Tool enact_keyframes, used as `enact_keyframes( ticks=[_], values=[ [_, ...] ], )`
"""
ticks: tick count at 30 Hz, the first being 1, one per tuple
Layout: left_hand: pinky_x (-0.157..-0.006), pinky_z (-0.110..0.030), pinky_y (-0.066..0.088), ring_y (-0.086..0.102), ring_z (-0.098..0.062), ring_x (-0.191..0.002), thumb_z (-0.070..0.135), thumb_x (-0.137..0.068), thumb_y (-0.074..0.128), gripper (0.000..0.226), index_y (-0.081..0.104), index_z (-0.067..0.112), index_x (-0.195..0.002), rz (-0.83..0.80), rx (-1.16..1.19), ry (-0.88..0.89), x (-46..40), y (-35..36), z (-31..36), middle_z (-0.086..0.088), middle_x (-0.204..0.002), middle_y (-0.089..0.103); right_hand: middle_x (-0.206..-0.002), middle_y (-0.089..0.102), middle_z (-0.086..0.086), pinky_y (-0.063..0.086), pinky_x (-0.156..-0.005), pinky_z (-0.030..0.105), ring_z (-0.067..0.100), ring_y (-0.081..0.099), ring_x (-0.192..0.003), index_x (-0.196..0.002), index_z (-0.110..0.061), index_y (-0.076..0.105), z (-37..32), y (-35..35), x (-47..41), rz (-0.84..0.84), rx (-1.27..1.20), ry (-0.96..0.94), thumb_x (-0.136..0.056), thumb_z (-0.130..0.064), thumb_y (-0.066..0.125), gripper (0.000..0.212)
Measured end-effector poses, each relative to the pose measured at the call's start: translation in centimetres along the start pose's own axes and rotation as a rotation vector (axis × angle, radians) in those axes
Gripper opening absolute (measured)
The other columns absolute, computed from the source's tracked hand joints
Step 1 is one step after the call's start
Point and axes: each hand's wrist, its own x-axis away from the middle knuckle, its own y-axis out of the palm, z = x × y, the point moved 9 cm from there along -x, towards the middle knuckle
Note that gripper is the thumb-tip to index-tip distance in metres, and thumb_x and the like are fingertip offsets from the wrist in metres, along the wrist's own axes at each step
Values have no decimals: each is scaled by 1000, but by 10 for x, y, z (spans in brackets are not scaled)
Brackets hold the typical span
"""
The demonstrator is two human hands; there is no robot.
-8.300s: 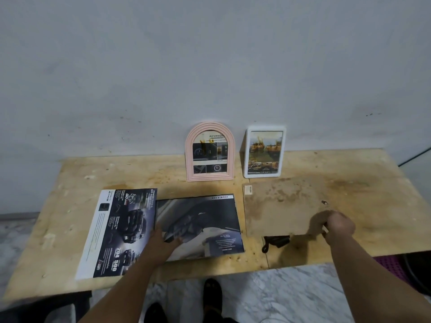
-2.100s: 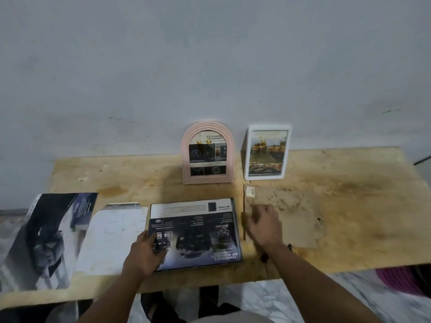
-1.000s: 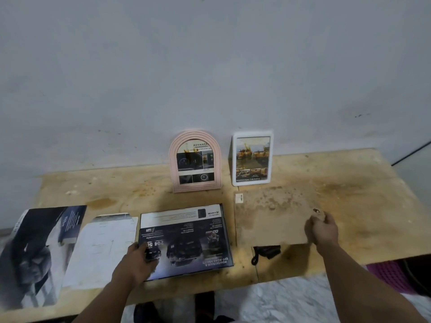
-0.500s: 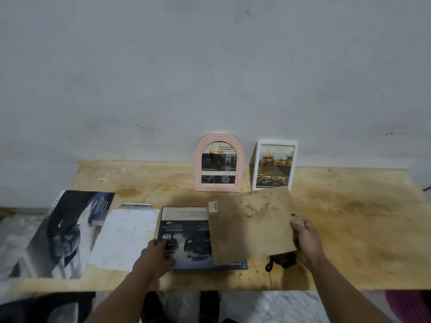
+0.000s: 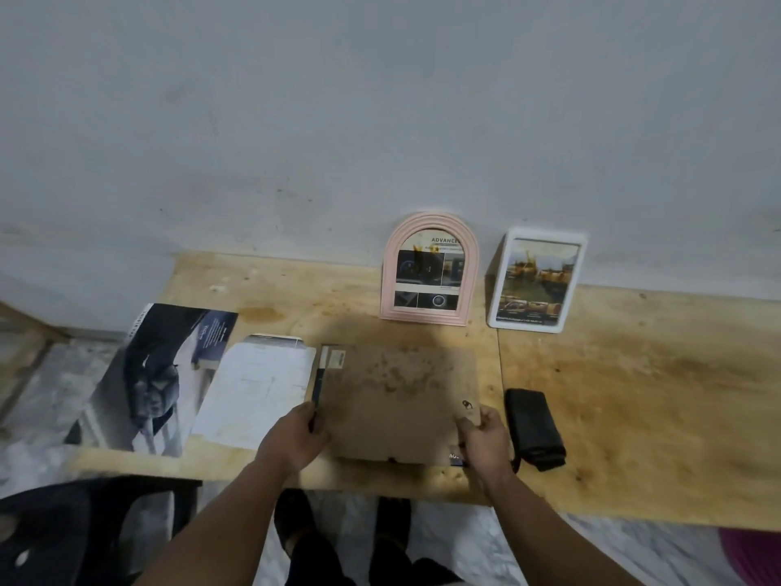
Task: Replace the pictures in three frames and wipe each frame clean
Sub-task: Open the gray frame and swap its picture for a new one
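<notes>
The flat brown stained backing board (image 5: 401,399) is gripped at its near corners by the left hand (image 5: 296,435) and right hand (image 5: 486,435), laid over a dark printed picture (image 5: 318,387) on the plywood table (image 5: 634,395), so fitting and wiping appear outstanding.

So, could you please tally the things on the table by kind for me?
Standing picture frames: 2, the pink arched frame and the white rectangular frame
Brown backing board: 1
Printed sheets: 3, the dark brochure, the white sheet, the sheet under the board
Black folded object: 1
Total: 7
</notes>
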Motion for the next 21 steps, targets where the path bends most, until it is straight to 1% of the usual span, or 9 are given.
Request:
enact_keyframes(
  ticks=[3, 5, 7, 11, 12, 14, 17, 19, 21],
  values=[
    [-84, -37, 55, 67, -25, -99, 39, -85, 60, 34, 62, 18, -112, 3, -37, 5, 2, -2, 4, -2, -112, 68, -92, 71, 11, 61, -73, 49, 30, 69, -77, -114, -13, 58, -3, 5, 1, 42, 64, -39, -95, -10, 68, 22],
    [-92, -32, 50, 64, -28, -115, 34, -91, 63, 46, 58, 15, -132, 10, -57, 5, 5, -5, 11, -5, -132, 64, -82, 70, 5, 59, -69, 43, 24, 67, -72, -116, -14, 62, -7, 6, -3, 66, 240, -105, -93, -19, 72, 26],
    [-97, -31, 47, 61, -28, -123, 30, -94, 64, 54, 52, 14, -144, 5, -80, -3, 5, -4, 15, -6, -142, 60, -82, 67, 4, 53, -66, 34, 20, 64, -71, -117, -15, 66, -13, 7, -5, 81, 449, -185, -91, -30, 73, 31],
    [-97, -30, 49, 62, -26, -120, 33, -95, 63, 52, 52, 17, -143, 2, -123, -6, 5, -3, 16, -2, -143, 59, -112, 58, 8, 43, -69, 29, 18, 58, -81, -124, -15, 66, -10, 8, -16, 72, 746, -218, -91, -48, 69, 47],
    [-95, -30, 50, 64, -25, -116, 34, -94, 62, 48, 55, 18, -139, 6, -120, -12, 4, -2, 14, -1, -140, 61, -120, 55, 7, 42, -70, 29, 20, 59, -87, -126, -18, 64, -10, 7, -16, 58, 804, -199, -90, -51, 69, 48],
    [-91, -30, 54, 66, -22, -108, 39, -95, 59, 38, 60, 21, -128, 33, -136, -12, 2, -1, 11, 1, -132, 64, -132, 49, 7, 47, -76, 34, 28, 60, -108, -135, -25, 56, -12, 6, -17, 45, 883, -191, -86, -56, 71, 60],
    [-90, -37, 59, 66, -19, -102, 47, -94, 57, 30, 64, 25, -113, 171, -209, -24, -1, -9, 10, 3, -125, 65, -140, 44, 8, 50, -89, 40, 32, 48, -128, -144, -28, 45, -24, 8, -16, 62, 894, -238, -81, -57, 73, 75],
    [-93, -42, 59, 62, -24, -114, 47, -93, 60, 40, 62, 23, -125, 250, -245, -18, -7, -13, 12, -1, -137, 58, -144, 41, 8, 49, -99, 45, 31, 42, -133, -148, -30, 42, -41, 19, -16, 34, 946, -334, -83, -57, 69, 75],
    [-94, -46, 57, 56, -31, -124, 45, -92, 63, 56, 52, 20, -140, 272, -262, 56, -20, -13, 22, -5, -149, 48, -155, 32, 7, 41, -109, 51, 31, 31, -143, -153, -31, 34, -54, 39, -22, -33, 1045, -425, -87, -57, 63, 76]
  ],
)
